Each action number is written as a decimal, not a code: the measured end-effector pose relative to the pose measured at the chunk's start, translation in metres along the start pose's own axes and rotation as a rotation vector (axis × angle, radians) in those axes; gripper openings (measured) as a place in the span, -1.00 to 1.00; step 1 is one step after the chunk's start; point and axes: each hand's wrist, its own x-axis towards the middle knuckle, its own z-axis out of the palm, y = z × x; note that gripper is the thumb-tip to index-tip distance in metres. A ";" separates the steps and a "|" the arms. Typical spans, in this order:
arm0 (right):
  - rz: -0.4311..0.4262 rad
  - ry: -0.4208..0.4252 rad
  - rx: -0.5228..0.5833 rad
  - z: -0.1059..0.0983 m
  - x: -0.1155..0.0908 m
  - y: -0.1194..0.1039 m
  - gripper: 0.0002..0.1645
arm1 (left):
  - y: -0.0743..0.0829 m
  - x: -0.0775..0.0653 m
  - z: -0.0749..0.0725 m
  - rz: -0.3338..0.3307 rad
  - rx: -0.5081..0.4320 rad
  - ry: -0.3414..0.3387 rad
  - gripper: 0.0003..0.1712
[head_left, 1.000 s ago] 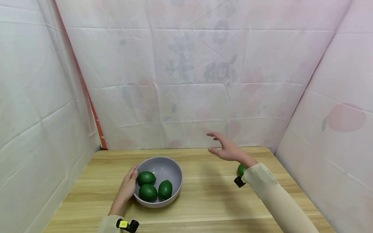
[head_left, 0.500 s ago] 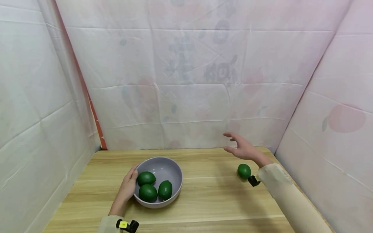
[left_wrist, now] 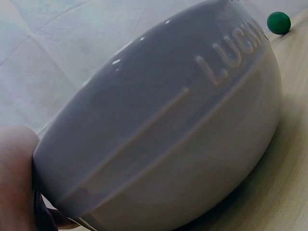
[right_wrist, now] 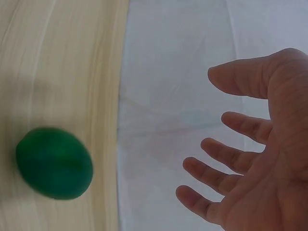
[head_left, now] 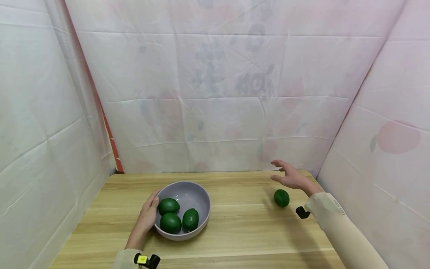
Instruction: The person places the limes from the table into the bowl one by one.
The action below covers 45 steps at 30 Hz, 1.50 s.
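Observation:
In the head view, a grey-lilac bowl [head_left: 195,192] holds three green limes [head_left: 170,223]. My left hand [head_left: 147,215] grips the bowl's left side at the rim; some of its fingers are hidden behind the wall. The left wrist view shows the bowl's outside [left_wrist: 159,125] with raised letters, and part of the hand at its edge. A single lime [head_left: 281,198] lies on the table to the right. Over the table's far right part, my right hand [head_left: 291,177] hovers with spread fingers, holding nothing. In the right wrist view that lime [right_wrist: 54,162] sits apart from the fingers.
The wooden table [head_left: 235,239] has its far edge close to a white printed cloth [head_left: 218,119]. More cloth hangs along the left side [head_left: 43,130] and right side [head_left: 386,157]. A small black camera [head_left: 303,212] sits at the right wrist.
My right hand has moved to the right and is now slightly lower, so the single lime, partly covered by the sleeve at first, shows fully. The left hand and bowl stay in place.

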 end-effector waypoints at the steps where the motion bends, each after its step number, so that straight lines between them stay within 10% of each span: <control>1: 0.009 -0.007 0.003 0.000 -0.001 0.002 -0.31 | 0.000 0.000 0.000 0.000 0.000 0.000 -0.48; 11: 0.119 -0.113 -0.009 0.003 -0.010 0.028 -0.26 | 0.001 0.000 -0.001 -0.001 0.007 -0.009 -0.48; 45: 0.107 -0.222 0.102 0.050 -0.027 0.076 -0.15 | 0.001 -0.001 0.001 0.000 -0.016 -0.002 -0.50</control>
